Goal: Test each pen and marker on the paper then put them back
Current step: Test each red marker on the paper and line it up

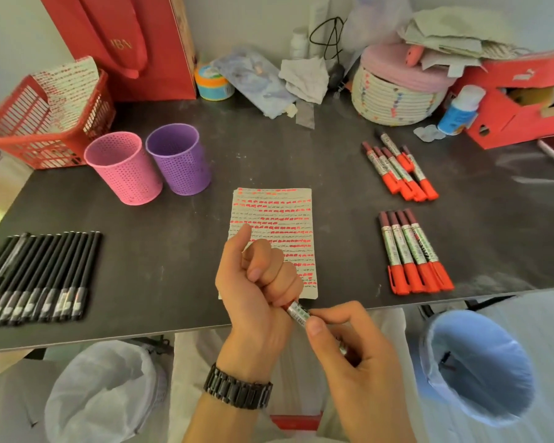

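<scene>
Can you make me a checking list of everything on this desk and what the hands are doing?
Surface: dark table, with things lying all over it.
Job's things: paper full of red marks in the middle; black pens in a row at left; two groups of red markers at right; pink cup and purple cup side by side.
Clutter: red basket, red bag, woven basket, red box and crumpled papers along the back.
Hands: left hand grips one end of a marker in a fist; right hand pinches its barrel.
Cables: black cable looped at the back wall.
Surroundings: white-lined bin and blue-lined bin below the table's near edge.
</scene>
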A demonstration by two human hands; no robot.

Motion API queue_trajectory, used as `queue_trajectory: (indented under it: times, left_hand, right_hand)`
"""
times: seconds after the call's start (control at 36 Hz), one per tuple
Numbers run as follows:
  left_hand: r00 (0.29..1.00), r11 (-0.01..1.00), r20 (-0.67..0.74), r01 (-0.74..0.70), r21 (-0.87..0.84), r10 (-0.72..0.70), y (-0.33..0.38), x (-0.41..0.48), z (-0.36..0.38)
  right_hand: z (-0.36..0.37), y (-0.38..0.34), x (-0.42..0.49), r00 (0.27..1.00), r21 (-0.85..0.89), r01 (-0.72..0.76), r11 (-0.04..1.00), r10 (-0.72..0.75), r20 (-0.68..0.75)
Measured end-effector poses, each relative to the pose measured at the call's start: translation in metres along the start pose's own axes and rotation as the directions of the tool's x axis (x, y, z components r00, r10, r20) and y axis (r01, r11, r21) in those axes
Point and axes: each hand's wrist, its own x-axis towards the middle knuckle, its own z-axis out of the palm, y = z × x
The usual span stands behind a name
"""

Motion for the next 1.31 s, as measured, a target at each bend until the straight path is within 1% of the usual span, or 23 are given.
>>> queue_trajectory:
  times: [0.17, 0.25, 0.33, 0.42, 0.5, 0.58, 0.61, 0.67, 0.75, 0.81, 0.86, 0.89, 0.92, 0.97, 1.03, 1.08, 1.11, 1.14, 1.17, 1.22, 1.31]
  left_hand:
    - [1.0, 1.0, 0.011, -0.024, 0.019, 0.024, -0.001, 0.0, 0.002]
    - [1.0, 0.998, 0.013, -0.022, 0.066, 0.022, 0.003, 0.002, -0.003]
    - [0.999, 0.997, 0.023, -0.042, 0.06, 0.04, 0.008, 0.005, -0.007]
    - [0.997, 0.997, 0.025, -0.073, 0.02, 0.073, 0.011, 0.006, -0.007]
    - [0.995, 0.995, 0.004, -0.099, -0.028, 0.099, 0.006, 0.006, -0.003]
    - [0.994, 0.993, -0.011, -0.11, -0.033, 0.11, -0.007, 0.004, 0.004]
    - [0.993, 0.993, -0.011, -0.114, -0.021, 0.114, -0.013, 0.003, 0.006]
    - [0.992, 0.992, -0.01, -0.128, 0.012, 0.128, -0.026, 0.001, 0.011]
    - [0.991, 0.988, -0.001, -0.136, 0.07, 0.136, -0.043, -0.001, 0.013]
    - [0.991, 0.981, 0.028, -0.133, 0.142, 0.131, -0.049, -0.001, 0.012]
    - [0.987, 0.956, 0.078, -0.153, 0.249, 0.138, -0.046, 0.0, 0.009]
    - [0.977, 0.919, 0.121, -0.204, 0.337, 0.173, -0.041, 0.002, 0.007]
    - [0.96, 0.854, 0.175, -0.274, 0.443, 0.217, -0.033, 0.005, 0.004]
    - [0.919, 0.67, 0.272, -0.394, 0.629, 0.285, -0.013, 0.015, -0.004]
    - [0.888, 0.428, 0.327, -0.445, 0.787, 0.323, 0.009, 0.031, -0.017]
    - [0.869, 0.139, 0.352, -0.419, 0.897, 0.348, 0.029, 0.051, -0.033]
    - [0.865, -0.012, 0.372, -0.391, 0.92, 0.336, 0.039, 0.06, -0.042]
    - [0.875, -0.133, 0.379, -0.354, 0.926, 0.302, 0.048, 0.069, -0.051]
    - [0.889, -0.224, 0.371, -0.317, 0.922, 0.268, 0.056, 0.075, -0.059]
    - [0.912, -0.332, 0.352, -0.272, 0.903, 0.21, 0.068, 0.082, -0.074]
    - [0.926, -0.451, 0.36, -0.273, 0.85, 0.117, 0.074, 0.083, -0.091]
  right_hand:
    - [0.0, -0.003, 0.001, 1.0, 0.013, 0.004, 1.0, -0.004, 0.002]
    - [-0.001, -0.001, 0.006, 0.995, 0.044, -0.063, 0.997, 0.059, 0.086]
    - [-0.007, -0.003, 0.018, 0.974, 0.093, -0.151, 0.984, 0.132, 0.183]
    - [-0.018, -0.004, 0.028, 0.939, 0.261, -0.293, 0.92, 0.225, 0.262]
    - [-0.026, -0.004, 0.035, 0.91, 0.482, -0.407, 0.776, 0.297, 0.289]
    - [-0.025, -0.002, 0.038, 0.888, 0.653, -0.447, 0.612, 0.39, 0.243]
    - [-0.023, -0.001, 0.039, 0.881, 0.674, -0.443, 0.591, 0.424, 0.208]
    - [-0.016, 0.001, 0.041, 0.873, 0.662, -0.42, 0.62, 0.477, 0.107]
    - [-0.011, 0.005, 0.041, 0.848, 0.594, -0.42, 0.686, 0.53, -0.013]
    - [-0.015, 0.007, 0.041, 0.842, 0.569, -0.415, 0.709, 0.537, -0.055]
    - [-0.026, 0.007, 0.044, 0.859, 0.555, -0.378, 0.741, 0.504, -0.088]
    - [-0.034, 0.005, 0.047, 0.874, 0.551, -0.346, 0.759, 0.475, -0.105]
    - [-0.044, 0.004, 0.052, 0.888, 0.544, -0.309, 0.78, 0.441, -0.128]
    - [-0.068, 0.0, 0.064, 0.918, 0.482, -0.237, 0.844, 0.356, -0.173]
    - [-0.098, -0.003, 0.077, 0.944, 0.314, -0.189, 0.93, 0.26, -0.204]
    - [-0.127, -0.009, 0.093, 0.958, 0.104, -0.166, 0.981, 0.185, -0.218]
    - [-0.139, -0.011, 0.102, 0.96, 0.004, -0.162, 0.987, 0.158, -0.23]
    - [-0.15, -0.013, 0.111, 0.96, -0.08, -0.162, 0.984, 0.139, -0.245]
    - [-0.159, -0.013, 0.119, 0.959, -0.15, -0.167, 0.975, 0.125, -0.254]
    - [-0.175, -0.008, 0.135, 0.961, -0.299, -0.194, 0.934, 0.12, -0.25]
    - [-0.191, 0.007, 0.156, 0.967, -0.5, -0.238, 0.833, 0.155, -0.202]
